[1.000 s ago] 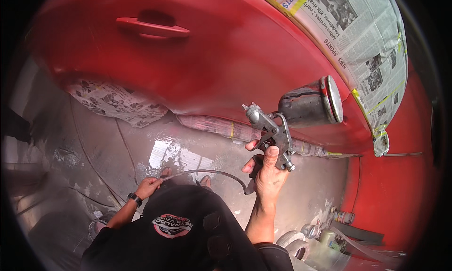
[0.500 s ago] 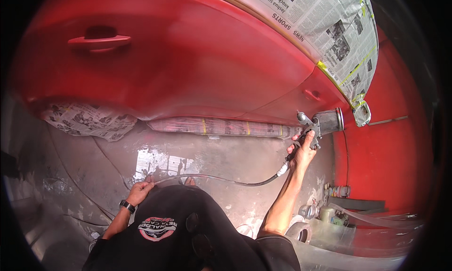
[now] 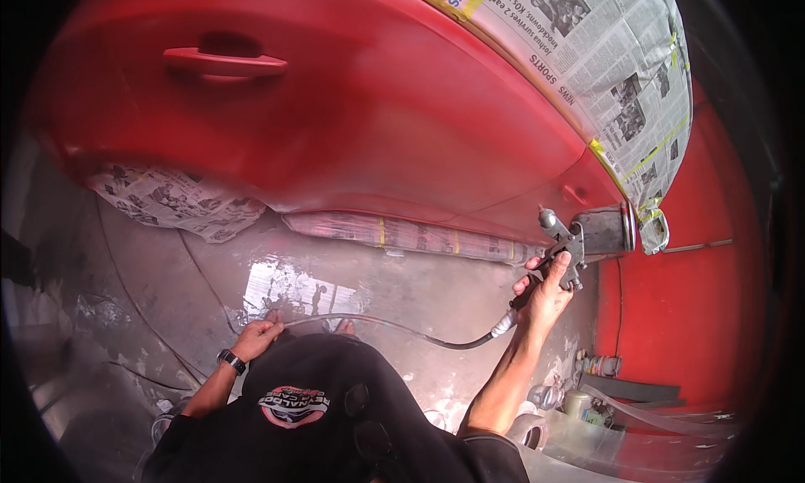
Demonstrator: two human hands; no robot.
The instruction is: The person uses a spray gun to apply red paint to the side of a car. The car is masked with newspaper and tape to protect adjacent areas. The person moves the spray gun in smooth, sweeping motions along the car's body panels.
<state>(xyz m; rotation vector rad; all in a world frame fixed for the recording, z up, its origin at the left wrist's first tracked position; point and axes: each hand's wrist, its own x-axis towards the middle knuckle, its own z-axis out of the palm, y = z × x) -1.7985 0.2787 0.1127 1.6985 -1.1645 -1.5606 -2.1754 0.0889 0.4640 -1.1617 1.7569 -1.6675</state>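
Observation:
My right hand (image 3: pixel 547 292) is wrapped round the grip of a metal spray gun (image 3: pixel 563 246), its cup pointing to the right. The gun is held out in front of the red car's side (image 3: pixel 360 139), near the front door handle (image 3: pixel 575 193); I cannot tell how far apart they are. From the grip, a dark air hose (image 3: pixel 402 330) sags leftward across my front. My left hand (image 3: pixel 256 339), with a watch at the wrist, is closed on that hose low on the left. Newspaper and yellow tape cover the car's windows (image 3: pixel 579 55).
More newspaper wraps the wheel (image 3: pixel 176 199) and the sill (image 3: pixel 411 234). A covered side mirror (image 3: pixel 654 231) sticks out at the right. Cables (image 3: pixel 201 269) trail over the wet-looking floor (image 3: pixel 402 290). Cans and jars (image 3: pixel 579 402) stand at the lower right, by a red wall (image 3: pixel 671 315).
The car has shifted slightly to the right in view. The spray gun and my right hand sit a little farther right and lower. Both hands keep their hold.

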